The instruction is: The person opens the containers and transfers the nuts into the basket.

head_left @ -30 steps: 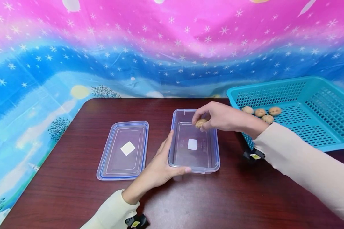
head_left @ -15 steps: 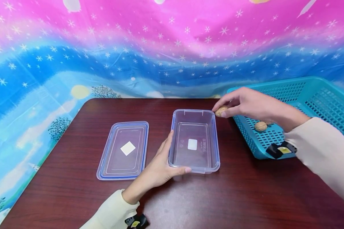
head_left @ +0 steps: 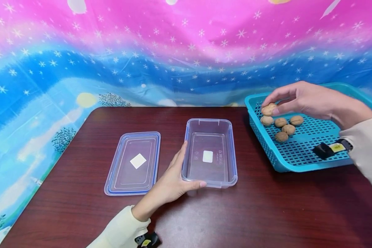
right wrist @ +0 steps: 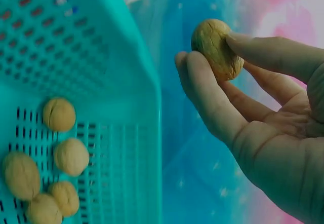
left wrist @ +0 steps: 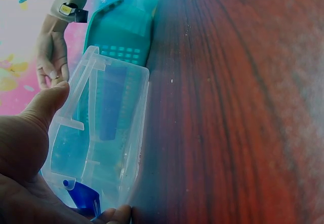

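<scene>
Between its thumb and fingertips, my right hand [head_left: 320, 101] pinches a walnut [head_left: 269, 109] above the left back part of the turquoise basket [head_left: 271, 156]. The right wrist view shows the same walnut [right wrist: 216, 49] held up past the basket's rim [right wrist: 152, 87]. Several other walnuts [head_left: 288, 129] lie together on the basket floor. My left hand [head_left: 173, 179] grips the near left corner of a clear plastic container [head_left: 209, 172], its thumb on the front rim and its fingers along the left side. A white square label shows on the container's bottom.
A clear lid [head_left: 133, 179] with a blue seal and a white diamond-shaped label lies left of the container on the dark red-brown table [head_left: 80, 165]. A colourful snowflake-patterned cloth [head_left: 173, 62] hangs behind and along the left of the table.
My right hand has carried the walnut from over the container rightward to over the basket. The left hand and the container have stayed in place.
</scene>
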